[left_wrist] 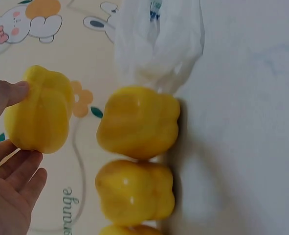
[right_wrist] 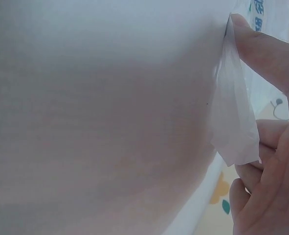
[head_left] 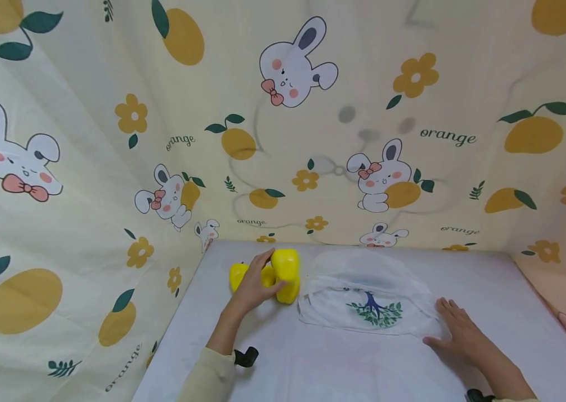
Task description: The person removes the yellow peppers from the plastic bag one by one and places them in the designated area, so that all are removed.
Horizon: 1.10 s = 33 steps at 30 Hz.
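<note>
My left hand (head_left: 255, 285) holds a yellow bell pepper (head_left: 285, 262) between thumb and fingers. In the left wrist view that bell pepper (left_wrist: 41, 112) is raised beside a row of others. One more yellow bell pepper (head_left: 288, 291) stands just under the held one, and further bell peppers (head_left: 238, 275) sit to the left, partly behind my hand. A white plastic bag (head_left: 328, 307) with a printed tree lies flat to their right. At the bag's right end rests my right hand (head_left: 464, 332), thumb and fingers spread apart. Its thumb touches the bag's loose edge (right_wrist: 234, 117).
The white table (head_left: 363, 368) carries these things. A patterned cloth (head_left: 283, 139) with rabbits and oranges hangs behind and at both sides. Black straps with mounts (head_left: 246, 357) sit at the wrists.
</note>
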Each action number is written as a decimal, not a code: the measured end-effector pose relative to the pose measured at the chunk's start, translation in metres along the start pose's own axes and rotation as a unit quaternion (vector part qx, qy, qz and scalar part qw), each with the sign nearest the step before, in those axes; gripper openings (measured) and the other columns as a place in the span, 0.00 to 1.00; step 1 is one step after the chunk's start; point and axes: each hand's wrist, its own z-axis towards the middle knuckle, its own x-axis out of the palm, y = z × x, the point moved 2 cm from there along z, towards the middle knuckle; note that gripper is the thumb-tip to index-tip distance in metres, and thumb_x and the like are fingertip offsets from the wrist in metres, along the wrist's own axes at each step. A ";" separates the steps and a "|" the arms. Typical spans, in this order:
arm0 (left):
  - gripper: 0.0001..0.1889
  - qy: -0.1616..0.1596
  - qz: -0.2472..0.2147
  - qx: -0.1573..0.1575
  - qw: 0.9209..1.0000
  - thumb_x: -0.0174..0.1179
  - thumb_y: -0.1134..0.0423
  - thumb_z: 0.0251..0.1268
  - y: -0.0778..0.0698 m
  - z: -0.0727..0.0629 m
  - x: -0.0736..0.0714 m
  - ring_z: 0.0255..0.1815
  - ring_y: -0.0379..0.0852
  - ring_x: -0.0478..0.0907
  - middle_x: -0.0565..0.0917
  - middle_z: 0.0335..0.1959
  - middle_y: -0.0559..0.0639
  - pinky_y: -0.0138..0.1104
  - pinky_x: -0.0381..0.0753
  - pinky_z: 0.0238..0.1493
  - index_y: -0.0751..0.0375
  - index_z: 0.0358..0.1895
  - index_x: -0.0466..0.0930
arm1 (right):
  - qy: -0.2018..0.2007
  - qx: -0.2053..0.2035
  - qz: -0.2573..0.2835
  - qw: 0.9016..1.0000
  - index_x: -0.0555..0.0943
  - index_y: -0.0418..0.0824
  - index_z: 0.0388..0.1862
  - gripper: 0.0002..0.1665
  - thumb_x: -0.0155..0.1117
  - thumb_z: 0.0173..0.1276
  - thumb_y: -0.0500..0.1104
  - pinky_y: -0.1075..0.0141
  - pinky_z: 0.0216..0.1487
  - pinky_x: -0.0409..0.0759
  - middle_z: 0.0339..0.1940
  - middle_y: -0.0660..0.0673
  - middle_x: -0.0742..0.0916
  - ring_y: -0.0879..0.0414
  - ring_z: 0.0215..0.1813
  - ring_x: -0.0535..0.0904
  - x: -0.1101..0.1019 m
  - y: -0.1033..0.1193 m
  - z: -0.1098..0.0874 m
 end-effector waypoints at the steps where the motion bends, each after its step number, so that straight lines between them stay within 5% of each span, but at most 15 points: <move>1: 0.49 -0.004 -0.004 0.001 1.000 0.77 0.52 0.67 0.001 0.000 -0.003 0.79 0.56 0.69 0.68 0.80 0.57 0.53 0.68 0.82 0.56 0.85 0.59 | 0.000 0.000 -0.001 1.000 0.52 0.15 0.80 0.77 0.81 0.58 0.66 0.28 0.82 0.37 0.80 0.13 0.54 0.17 0.82 0.44 0.000 0.000 0.001; 20: 0.49 -0.066 -0.010 -0.029 0.997 0.76 0.56 0.67 0.037 -0.015 -0.052 0.81 0.62 0.66 0.67 0.80 0.62 0.54 0.65 0.83 0.60 0.86 0.56 | 0.005 0.011 0.007 1.000 0.50 0.16 0.81 0.80 0.81 0.56 0.69 0.28 0.82 0.34 0.81 0.15 0.52 0.19 0.83 0.40 0.001 -0.001 0.001; 33: 0.49 -0.080 -0.015 -0.032 0.996 0.76 0.59 0.67 0.064 -0.023 -0.076 0.83 0.61 0.63 0.63 0.82 0.62 0.51 0.63 0.84 0.60 0.86 0.55 | -0.001 -0.007 0.015 1.000 0.51 0.14 0.80 0.76 0.81 0.59 0.65 0.29 0.83 0.33 0.80 0.13 0.54 0.18 0.82 0.42 -0.001 0.001 -0.001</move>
